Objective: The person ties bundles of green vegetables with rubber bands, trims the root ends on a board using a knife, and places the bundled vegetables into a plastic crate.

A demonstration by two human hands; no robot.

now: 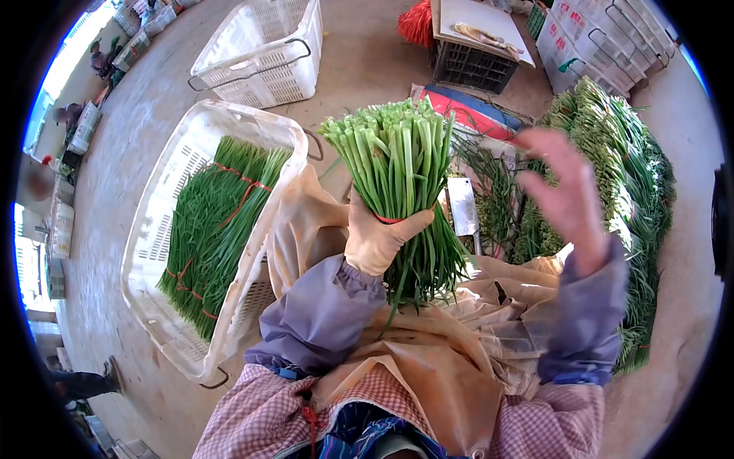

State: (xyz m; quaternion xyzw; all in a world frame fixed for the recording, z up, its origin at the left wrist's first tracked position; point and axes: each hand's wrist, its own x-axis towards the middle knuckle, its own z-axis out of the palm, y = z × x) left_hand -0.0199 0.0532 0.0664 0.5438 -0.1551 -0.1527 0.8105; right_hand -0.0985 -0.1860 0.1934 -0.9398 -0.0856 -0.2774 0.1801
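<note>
My left hand (382,236), in a pale glove, is wrapped round a thick bundle of green stalks (394,161). Their cut ends point up and away from me, and thin green leaves hang below the fist. A red band (390,220) shows round the bundle at my thumb. My right hand (564,195) is raised to the right of the bundle, blurred by motion, with thumb and fingers apart and nothing visible between them. Below and between the hands lies a broad metal blade (462,206), beside loose green stalks (497,199).
A white plastic crate (141,252) on my left holds banded green bundles (222,237). Another white crate (264,73) stands beyond it. A tall heap of green stalks (642,176) lies right. Ahead are a black crate (474,67) with a board on top and stacked white crates (592,38). People are at far left.
</note>
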